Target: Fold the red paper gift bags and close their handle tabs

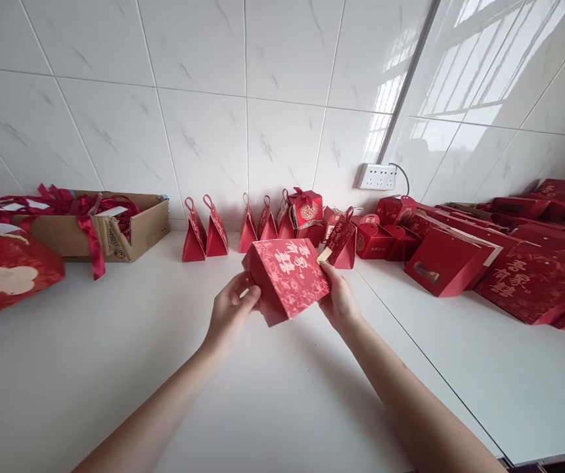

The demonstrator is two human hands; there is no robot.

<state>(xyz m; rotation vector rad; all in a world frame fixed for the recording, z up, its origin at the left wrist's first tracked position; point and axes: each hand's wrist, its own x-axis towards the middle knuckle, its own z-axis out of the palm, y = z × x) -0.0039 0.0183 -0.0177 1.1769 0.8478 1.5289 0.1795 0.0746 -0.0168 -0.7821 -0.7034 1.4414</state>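
Both hands hold a red gift box (290, 279) in the air above the white table. Flowers and pale gold Chinese characters are printed on its top face, and its plain red side is turned toward me. My left hand (233, 305) grips its left end, thumb on the near side and the other fingers partly hidden. At the right end, my right hand (338, 295) pinches the box near a small cream flap (324, 255). The box is tilted, and its far side and underside are out of sight.
Small triangular red boxes (194, 236) with loops stand along the tiled wall. On the left are a cardboard carton (137, 230) of red ribbons and a red bag (16, 269). Red boxes (533, 282) are piled at right, below a white power strip (377, 176).
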